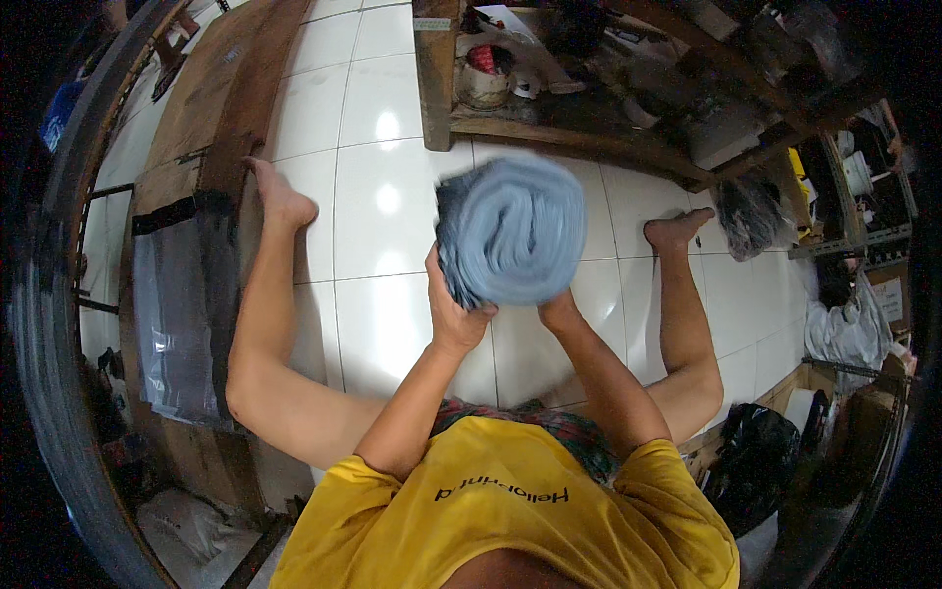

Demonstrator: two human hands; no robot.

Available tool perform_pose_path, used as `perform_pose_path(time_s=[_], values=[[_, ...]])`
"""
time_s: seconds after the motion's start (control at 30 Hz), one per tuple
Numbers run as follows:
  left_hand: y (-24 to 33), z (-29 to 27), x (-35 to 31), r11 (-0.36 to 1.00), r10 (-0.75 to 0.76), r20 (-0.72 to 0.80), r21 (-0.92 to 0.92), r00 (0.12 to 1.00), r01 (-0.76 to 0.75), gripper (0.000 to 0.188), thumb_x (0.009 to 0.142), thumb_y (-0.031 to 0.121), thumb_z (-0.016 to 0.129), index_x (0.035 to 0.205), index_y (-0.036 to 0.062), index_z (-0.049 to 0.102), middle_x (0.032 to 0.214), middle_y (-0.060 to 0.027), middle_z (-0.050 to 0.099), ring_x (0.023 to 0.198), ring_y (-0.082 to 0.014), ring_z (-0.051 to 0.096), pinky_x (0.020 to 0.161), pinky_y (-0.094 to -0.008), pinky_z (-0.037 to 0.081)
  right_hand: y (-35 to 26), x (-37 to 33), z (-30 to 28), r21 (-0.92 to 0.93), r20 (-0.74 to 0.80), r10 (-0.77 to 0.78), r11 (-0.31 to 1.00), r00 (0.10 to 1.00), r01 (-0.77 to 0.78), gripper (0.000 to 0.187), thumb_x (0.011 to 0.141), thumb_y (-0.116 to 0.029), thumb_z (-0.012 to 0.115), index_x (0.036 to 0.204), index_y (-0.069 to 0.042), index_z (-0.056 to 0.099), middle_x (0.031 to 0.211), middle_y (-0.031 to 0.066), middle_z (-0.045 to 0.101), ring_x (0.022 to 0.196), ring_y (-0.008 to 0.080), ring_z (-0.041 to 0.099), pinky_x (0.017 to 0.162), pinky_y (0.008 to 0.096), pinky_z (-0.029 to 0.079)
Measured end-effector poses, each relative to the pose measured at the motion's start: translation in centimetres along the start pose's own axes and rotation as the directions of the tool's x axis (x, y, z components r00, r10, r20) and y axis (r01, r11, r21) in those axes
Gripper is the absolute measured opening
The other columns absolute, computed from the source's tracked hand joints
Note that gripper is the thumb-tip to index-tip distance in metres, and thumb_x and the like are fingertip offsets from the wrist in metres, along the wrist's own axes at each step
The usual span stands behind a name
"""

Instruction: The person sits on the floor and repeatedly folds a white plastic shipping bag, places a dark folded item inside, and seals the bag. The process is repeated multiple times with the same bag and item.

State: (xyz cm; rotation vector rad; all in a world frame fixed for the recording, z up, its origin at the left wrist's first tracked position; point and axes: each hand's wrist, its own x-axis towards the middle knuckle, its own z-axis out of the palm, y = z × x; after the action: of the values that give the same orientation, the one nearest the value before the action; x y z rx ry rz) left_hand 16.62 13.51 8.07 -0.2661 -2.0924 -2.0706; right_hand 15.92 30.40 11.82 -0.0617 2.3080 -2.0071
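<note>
A thick roll of blue-grey cloth (pixel 520 231) is held up in front of me above the tiles, its spiral end facing me. Motion blurs its outline a little. My left hand (pixel 456 309) grips it from the lower left, fingers along its side and thumb under the near edge. From the lower right my right hand (pixel 559 308) supports it, with most of its fingers hidden behind the roll. Both hands are closed on the cloth.
White floor tiles (pixel 378 324) lie between my outstretched legs. To the left, a clear plastic bag (pixel 186 304) rests on long brown cardboard (pixel 221 108). A wooden shelf (pixel 579 133) holding clutter stands ahead. Dark plastic bundles (pixel 754 218) and a black bag (pixel 754 456) sit on the right.
</note>
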Motion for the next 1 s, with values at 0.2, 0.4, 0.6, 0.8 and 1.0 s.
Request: perform_pose_path(time_s=[0.2, 0.4, 0.6, 0.8, 1.0], values=[[-2.9, -0.7, 0.5, 0.942, 0.066, 0.155, 0.315, 0.986, -0.113, 0.133, 0.048, 0.014, 0.097, 0.152, -0.0027, 0.018, 0.141, -0.0225, 0.048, 0.131, -0.0359, 0.049, 0.115, -0.0433, 0.035, 0.1, 0.6, -3.2, 0.062, -0.013, -0.053, 0.997, 0.999, 0.053, 0.081, 0.103, -0.060, 0.033, 0.157, -0.001, 0.024, 0.157, 0.0213, 0.035, 0.147, 0.0306, 0.031, 0.122, 0.0424, 0.021], [-7.3, -2.9, 0.3, 0.990, -0.106, 0.251, 0.115, 0.962, 0.080, 0.131, 0.046, 0.030, 0.101, 0.149, -0.0004, 0.026, 0.143, -0.0180, 0.047, 0.132, -0.0323, 0.048, 0.114, -0.0418, 0.037, -17.5, 3.2, -3.6, -0.574, 0.192, -0.438, 0.676, 0.878, 0.463, 0.092, 0.093, -0.068, 0.050, 0.154, -0.002, 0.034, 0.154, 0.0251, 0.039, 0.146, 0.0389, 0.034, 0.120, 0.0477, 0.024], [-0.3, -1.8, 2.2, 0.971, -0.241, 0.433, 0.109, 0.869, 0.215, 0.082, 0.066, 0.032, 0.095, 0.132, 0.0022, 0.055, 0.129, -0.0158, 0.060, 0.119, -0.0258, 0.058, 0.102, -0.0411, 0.046, -18.1, 4.3, 2.8, -0.776, 0.424, -0.511, 0.222, 0.748, 0.591, 0.089, 0.088, -0.075, 0.049, 0.149, -0.010, 0.047, 0.149, 0.0315, 0.043, 0.137, 0.0548, 0.038, 0.112, 0.0724, 0.020], [-5.4, -2.5, 1.6, 0.944, -0.129, 0.426, 0.330, 0.896, -0.021, 0.107, 0.064, 0.031, 0.095, 0.146, -0.0025, 0.036, 0.138, -0.0203, 0.050, 0.127, -0.0318, 0.051, 0.110, -0.0434, 0.041, -17.4, 6.0, 2.2, -0.777, 0.446, -0.472, 0.216, 0.760, 0.591, 0.094, 0.088, -0.077, 0.047, 0.152, -0.009, 0.042, 0.149, 0.0335, 0.041, 0.139, 0.0539, 0.037, 0.112, 0.0712, 0.021], [-6.0, -0.8, -0.4, 0.952, -0.122, 0.224, 0.303, 0.967, 0.050, 0.137, 0.050, 0.031, 0.100, 0.152, -0.0017, 0.016, 0.143, -0.0225, 0.036, 0.133, -0.0397, 0.040, 0.114, -0.0456, 0.035, -18.0, 7.5, -1.0, -0.825, 0.310, -0.546, 0.252, 0.778, 0.506, 0.091, 0.092, -0.069, 0.049, 0.154, -0.004, 0.035, 0.152, 0.0342, 0.036, 0.142, 0.0515, 0.034, 0.116, 0.0618, 0.023]])
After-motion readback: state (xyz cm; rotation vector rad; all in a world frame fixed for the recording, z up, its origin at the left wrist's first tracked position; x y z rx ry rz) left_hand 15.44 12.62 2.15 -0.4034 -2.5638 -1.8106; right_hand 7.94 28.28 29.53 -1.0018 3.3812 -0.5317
